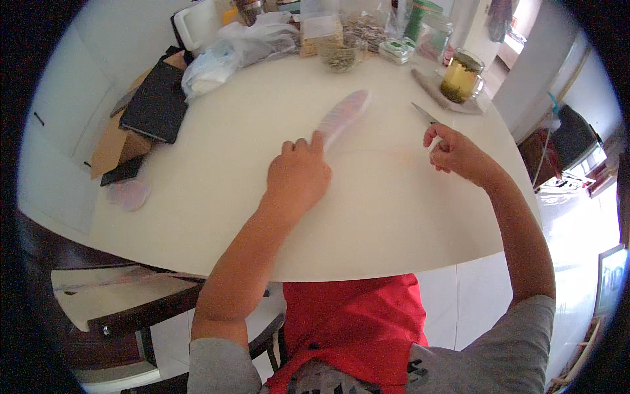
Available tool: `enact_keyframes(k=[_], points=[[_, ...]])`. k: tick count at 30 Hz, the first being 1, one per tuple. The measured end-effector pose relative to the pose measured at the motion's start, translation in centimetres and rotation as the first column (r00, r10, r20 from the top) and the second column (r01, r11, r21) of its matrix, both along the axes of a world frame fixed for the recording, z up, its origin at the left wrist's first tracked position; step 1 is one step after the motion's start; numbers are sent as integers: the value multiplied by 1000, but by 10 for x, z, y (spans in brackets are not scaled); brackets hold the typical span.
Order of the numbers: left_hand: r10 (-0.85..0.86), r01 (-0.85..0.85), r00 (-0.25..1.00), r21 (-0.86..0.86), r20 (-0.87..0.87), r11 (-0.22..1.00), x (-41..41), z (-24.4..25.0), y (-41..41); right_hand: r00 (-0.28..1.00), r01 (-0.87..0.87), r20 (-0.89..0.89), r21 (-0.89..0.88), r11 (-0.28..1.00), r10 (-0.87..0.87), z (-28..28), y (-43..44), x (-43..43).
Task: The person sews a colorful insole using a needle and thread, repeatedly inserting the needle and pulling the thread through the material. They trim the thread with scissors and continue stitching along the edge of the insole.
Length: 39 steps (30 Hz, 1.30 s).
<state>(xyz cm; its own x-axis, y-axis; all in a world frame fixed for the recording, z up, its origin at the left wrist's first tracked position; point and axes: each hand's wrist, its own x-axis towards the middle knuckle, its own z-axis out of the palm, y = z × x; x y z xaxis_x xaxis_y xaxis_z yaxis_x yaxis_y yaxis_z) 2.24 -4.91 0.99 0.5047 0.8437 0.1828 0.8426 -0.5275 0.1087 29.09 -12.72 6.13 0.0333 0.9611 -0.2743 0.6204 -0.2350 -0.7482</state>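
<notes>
My left hand is over the middle of the table, its fingers at the near end of a long, narrow item with a pink and violet striped pattern, possibly an insole or a wrapped piece; blur hides its detail and whether I grip it. My right hand is at the right with fingers curled. Just beyond its fingertips a pointed metal blade lies or is held, angled away to the upper left. The blade's handle is hidden by the hand, so the hold is unclear.
On the white table, a glass mug of tea stands on a folded cloth at the back right. Bags, jars and a glass bowl line the far edge. A black box and a pinkish item are at left.
</notes>
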Motion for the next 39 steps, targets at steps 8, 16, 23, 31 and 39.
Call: enact_keyframes(k=[8, 16, 23, 31, 39], points=[[89, 8, 897, -218, 433, 976, -16, 9, 25, 788, 323, -604, 242, 915, -119, 11, -11, 1], [406, 531, 97, -393, 909, 751, -19, -13, 51, 767, 522, -616, 437, 733, -179, 6, -15, 31], [393, 520, 83, -376, 916, 767, -18, -6, 46, 509, 746, -857, 389, 540, -86, 22, -29, 38], [374, 553, 14, -319, 927, 770, -17, -8, 46, 290, 813, -937, 348, 467, 194, 0, -42, 113], [424, 620, 79, -377, 902, 688, -2, -8, 33, 673, 723, -738, 671, 164, 49, 35, -3, 23]])
